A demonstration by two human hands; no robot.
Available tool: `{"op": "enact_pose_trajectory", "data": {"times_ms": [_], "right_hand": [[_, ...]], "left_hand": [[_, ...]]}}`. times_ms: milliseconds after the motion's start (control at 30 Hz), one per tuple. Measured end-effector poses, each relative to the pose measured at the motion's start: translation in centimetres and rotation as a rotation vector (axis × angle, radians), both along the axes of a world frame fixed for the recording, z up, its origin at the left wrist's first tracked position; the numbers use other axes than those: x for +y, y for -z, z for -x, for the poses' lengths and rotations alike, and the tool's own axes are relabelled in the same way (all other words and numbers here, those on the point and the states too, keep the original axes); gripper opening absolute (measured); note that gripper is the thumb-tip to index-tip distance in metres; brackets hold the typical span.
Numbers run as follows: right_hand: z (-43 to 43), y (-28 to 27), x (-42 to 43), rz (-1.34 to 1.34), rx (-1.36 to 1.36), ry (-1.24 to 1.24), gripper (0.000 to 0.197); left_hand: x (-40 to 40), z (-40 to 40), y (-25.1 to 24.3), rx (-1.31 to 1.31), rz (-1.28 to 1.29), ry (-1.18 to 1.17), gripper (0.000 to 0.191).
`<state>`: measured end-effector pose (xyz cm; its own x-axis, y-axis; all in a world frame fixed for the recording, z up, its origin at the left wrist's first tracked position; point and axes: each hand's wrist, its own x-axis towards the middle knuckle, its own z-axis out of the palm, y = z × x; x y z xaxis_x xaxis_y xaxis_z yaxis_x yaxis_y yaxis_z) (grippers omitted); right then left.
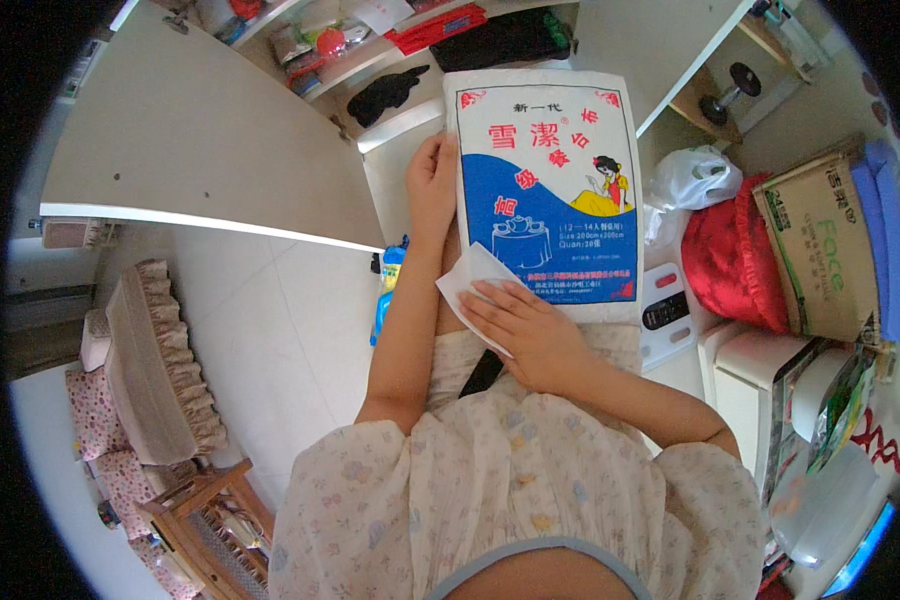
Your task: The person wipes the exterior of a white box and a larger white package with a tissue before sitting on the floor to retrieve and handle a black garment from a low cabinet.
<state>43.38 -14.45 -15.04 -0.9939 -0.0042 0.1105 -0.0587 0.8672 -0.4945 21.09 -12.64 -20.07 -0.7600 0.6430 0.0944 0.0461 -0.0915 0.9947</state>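
A flat plastic pack of table covers (pixel 547 180), white above and blue below with a printed drawing, stands before my lap. My left hand (pixel 433 180) grips its left edge, with part of the fingers hidden. Under the fingers of my right hand (pixel 532 322) is a folded white tissue or cloth (pixel 481 262). That hand presses it against the lower left of the pack's face.
Ahead is an open cabinet with cluttered shelves (pixel 360 64) and a large door (pixel 217 127) swung left. To my right are a white plastic bag (pixel 694 176), red fabric (pixel 727 255) and a cardboard box (pixel 825 247). A wooden chair (pixel 210 525) stands behind left.
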Motion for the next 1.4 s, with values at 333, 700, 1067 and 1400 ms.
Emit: {"op": "enact_pose_trajectory", "data": {"times_ms": [333, 700, 1067, 1400], "right_hand": [[-2.2, 0.3, 0.5, -0.035, -0.046, -0.007, 0.066], [-4.4, 0.3, 0.4, -0.009, -0.087, 0.167, 0.062], [-6.5, 0.5, 1.6, -0.029, -0.103, 0.316, 0.058], [-7.9, 0.6, 2.6, -0.039, -0.027, 0.473, 0.052]], "left_hand": [[0.0, 0.2, -0.1, 0.131, 0.018, -0.040, 0.028], [0.2, 0.0, -0.3, 0.062, 0.005, -0.010, 0.030], [-0.2, -0.1, -0.3, 0.051, -0.008, -0.012, 0.030], [-0.3, -0.4, -0.7, 0.070, -0.013, -0.011, 0.029]]}}
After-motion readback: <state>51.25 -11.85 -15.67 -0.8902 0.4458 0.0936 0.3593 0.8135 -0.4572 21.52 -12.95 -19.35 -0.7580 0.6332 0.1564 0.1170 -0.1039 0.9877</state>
